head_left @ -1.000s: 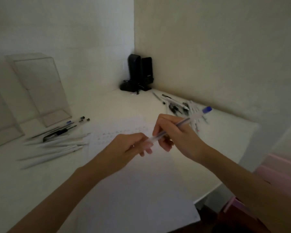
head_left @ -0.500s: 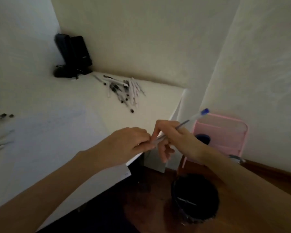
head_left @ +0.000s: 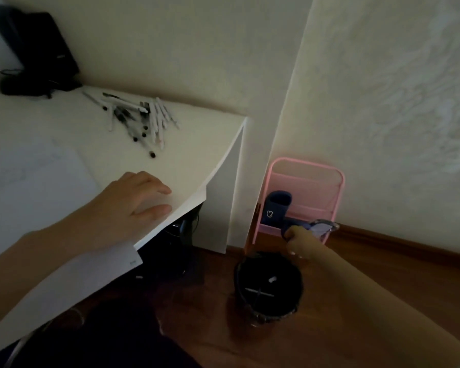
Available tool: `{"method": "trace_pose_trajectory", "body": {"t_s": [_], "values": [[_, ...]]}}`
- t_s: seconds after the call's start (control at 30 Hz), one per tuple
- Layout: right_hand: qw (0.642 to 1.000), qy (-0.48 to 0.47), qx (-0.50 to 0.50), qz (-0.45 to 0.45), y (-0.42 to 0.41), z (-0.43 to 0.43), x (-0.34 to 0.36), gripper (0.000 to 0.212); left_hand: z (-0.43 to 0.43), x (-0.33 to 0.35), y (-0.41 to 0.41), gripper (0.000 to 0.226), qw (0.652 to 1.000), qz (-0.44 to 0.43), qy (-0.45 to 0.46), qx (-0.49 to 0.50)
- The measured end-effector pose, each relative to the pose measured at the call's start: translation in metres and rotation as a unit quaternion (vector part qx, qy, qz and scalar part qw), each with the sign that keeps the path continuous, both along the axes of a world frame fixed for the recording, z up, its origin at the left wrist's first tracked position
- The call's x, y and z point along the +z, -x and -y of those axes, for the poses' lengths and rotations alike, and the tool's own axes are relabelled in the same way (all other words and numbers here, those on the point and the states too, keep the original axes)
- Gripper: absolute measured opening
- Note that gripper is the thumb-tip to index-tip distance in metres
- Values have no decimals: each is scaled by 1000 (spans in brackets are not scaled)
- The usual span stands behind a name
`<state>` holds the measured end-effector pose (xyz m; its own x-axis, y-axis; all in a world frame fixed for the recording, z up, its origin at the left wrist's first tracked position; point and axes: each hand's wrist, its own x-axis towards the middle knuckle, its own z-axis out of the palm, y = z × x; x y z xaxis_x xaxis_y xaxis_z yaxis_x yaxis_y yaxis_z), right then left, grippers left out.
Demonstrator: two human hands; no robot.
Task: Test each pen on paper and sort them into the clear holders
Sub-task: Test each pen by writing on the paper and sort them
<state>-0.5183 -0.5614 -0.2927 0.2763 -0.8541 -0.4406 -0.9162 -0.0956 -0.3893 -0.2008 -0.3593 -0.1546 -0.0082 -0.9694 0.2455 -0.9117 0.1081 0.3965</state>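
Note:
My left hand lies flat on the white desk near its right front corner and holds nothing. My right hand reaches down off the desk, just above the far rim of a black bin on the floor. Its fingers curl away from me and no pen shows in it. Inside the bin lie crossed pens and a short white piece. A pile of several pens sits at the back of the desk. The test paper lies left of my left hand. The clear holders are out of view.
Black speakers stand in the desk's back corner. A pink wire rack holding a dark blue item stands against the wall behind the bin. A shiny round object lies beside my right hand. The floor is dark wood.
My view swung right and down from the desk to the floor. My hands parted: the left settled on the desk, the right dropped over the bin. The blue-capped pen is no longer visible in it.

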Motion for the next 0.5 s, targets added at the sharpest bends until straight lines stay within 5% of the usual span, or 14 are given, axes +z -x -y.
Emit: {"method": "trace_pose_trajectory", "body": {"t_s": [0.1, 0.2, 0.27, 0.4, 0.5], "values": [[982, 116, 27, 149, -41, 3, 46, 18, -7, 9, -17, 45, 1000, -20, -10, 11], [924, 159, 46, 345, -99, -19, 112, 23, -19, 17, -37, 36, 998, -40, -8, 51], [898, 168, 97, 395, -140, -38, 145, 21, -30, 22, -54, 35, 996, -45, 1, 79], [898, 190, 189, 349, -223, -59, 172, 12, -60, 27, -88, 36, 992, -19, 33, 124], [927, 228, 199, 221, -273, -52, 169, 12, -85, 29, -105, 31, 985, -6, 48, 167]]}}
